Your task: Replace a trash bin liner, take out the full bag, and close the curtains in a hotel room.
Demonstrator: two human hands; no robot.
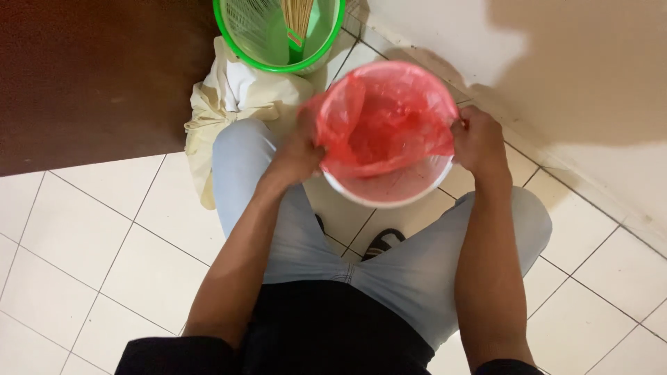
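Note:
A round white bin point(389, 198) stands on the tiled floor between my knees, near a wall corner. A thin red plastic bag point(379, 118) sits inside it, its mouth partly pulled over the far rim and bunched on the near left. My left hand point(300, 149) grips the bag's edge at the bin's left side. My right hand point(476, 139) pinches the bag's edge against the rim on the right. The near rim shows bare white.
A green mesh basket point(240, 38) holding wooden sticks stands behind the bin. A cream cloth point(229, 97) lies crumpled beside my left knee. A dark brown door point(90, 76) is at the left, a cream wall point(556, 69) at the right.

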